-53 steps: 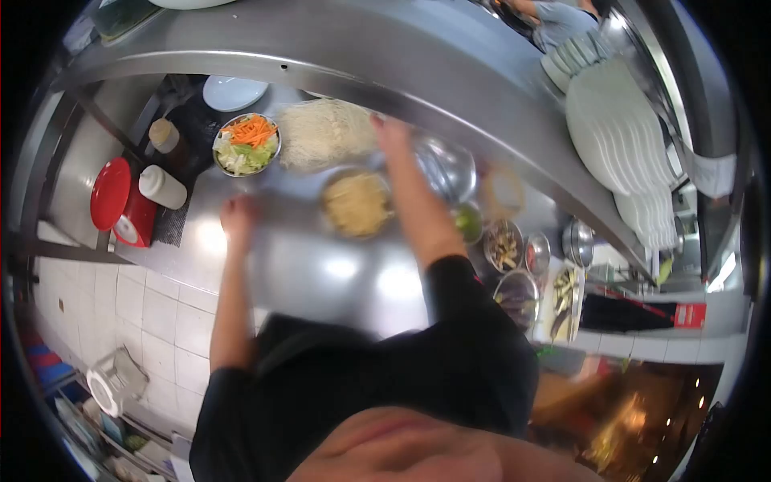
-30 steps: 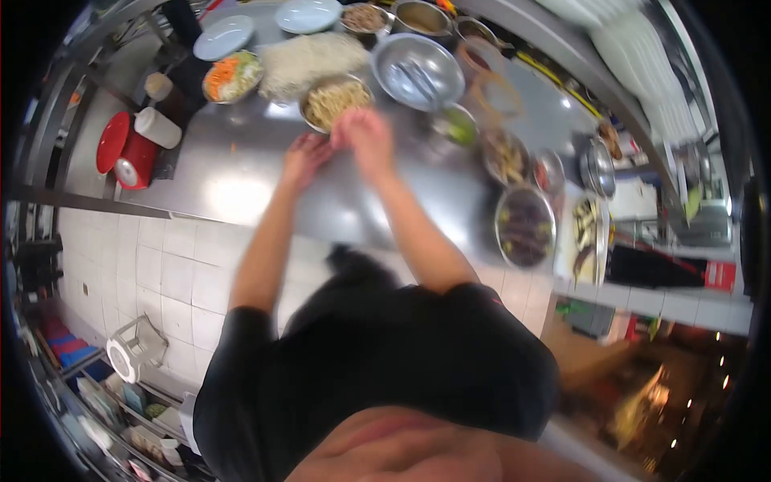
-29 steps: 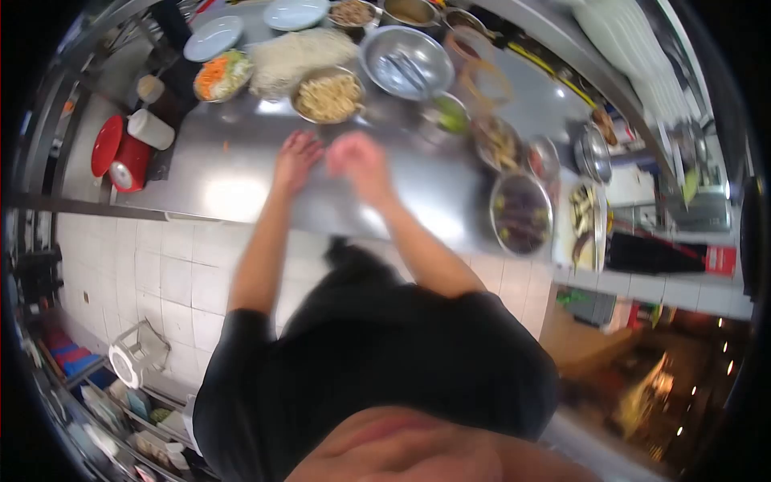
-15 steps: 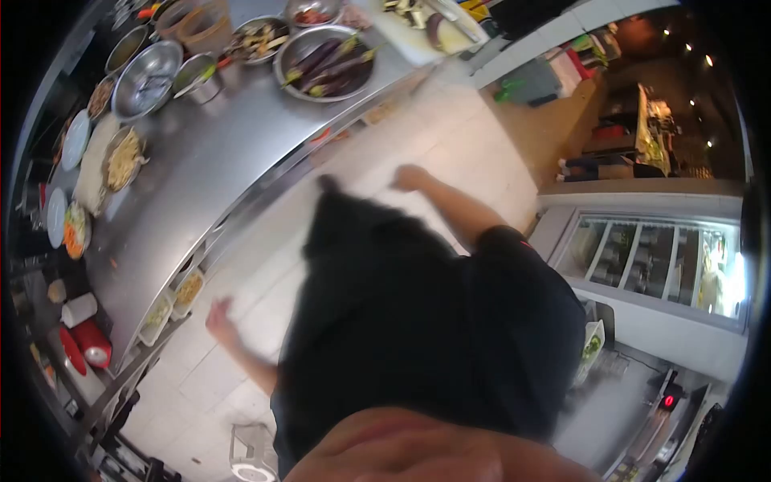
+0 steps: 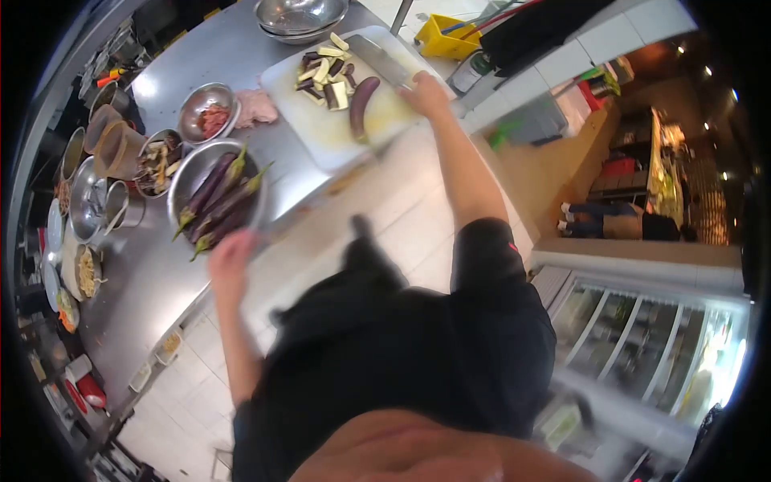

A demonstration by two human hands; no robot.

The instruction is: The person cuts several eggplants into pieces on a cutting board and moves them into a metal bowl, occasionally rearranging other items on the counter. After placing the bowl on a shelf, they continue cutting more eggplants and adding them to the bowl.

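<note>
R hand (image 5: 426,90) gripping knife (image 5: 379,60) top center, L hand (image 5: 229,255) blurred/can't tell by eggplant bowl (image 5: 215,193) rim: bump could tip it.

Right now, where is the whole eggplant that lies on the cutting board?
In the head view, the whole eggplant lies on the white cutting board, just right of the cut pieces and near the right hand.

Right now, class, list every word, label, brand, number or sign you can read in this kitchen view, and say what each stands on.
None can be read.
The bottle beside the yellow tub: any label is too small and blurred.
The red container on the steel counter: no legible print.
The glass-door fridge: blurred; no lettering shows.
</note>
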